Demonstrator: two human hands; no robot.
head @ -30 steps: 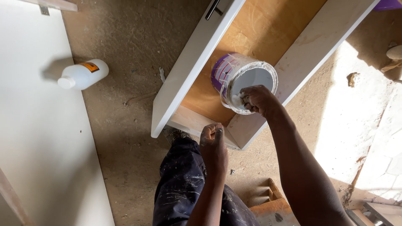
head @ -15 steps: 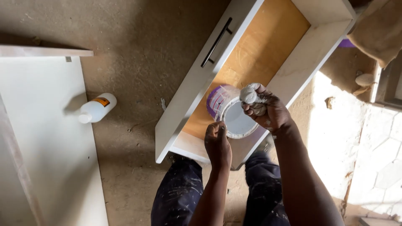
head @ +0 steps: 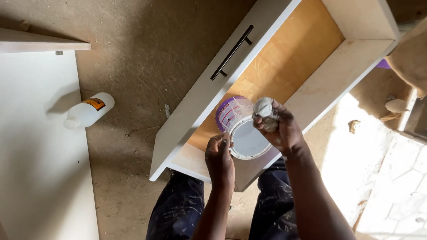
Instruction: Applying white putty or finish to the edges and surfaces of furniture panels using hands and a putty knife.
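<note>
**A:** ok so what's in the head view, top-down?

**B:** The person's right hand (head: 278,129) is curled shut around a wadded greyish rag (head: 263,108), held right over the rim of an open paint bucket (head: 238,126), the white-and-purple kind with pale stuff inside. The left hand (head: 219,156) sits just beside the bucket's near edge with fingertips pinched together. Can't tell if there's anything tiny between them.

**A:** and where's the bucket sitting?

**B:** Inside a drawer (head: 284,66) lying on the floor: white front, plywood bottom, raw board sides. The bucket's at the end nearest the person, resting on the plywood. A black bar handle (head: 232,52) is on the white front.

**A:** anything else around?

**B:** A white plastic bottle (head: 88,110) with an orange label, lying on its side on the dusty floor (head: 133,66), well apart from the drawer, right at the edge of a big white panel (head: 40,146). The person's legs are in dark paint-speckled trousers (head: 178,213), straddling the drawer's near corner. Sunlit paving off to the right.
</note>
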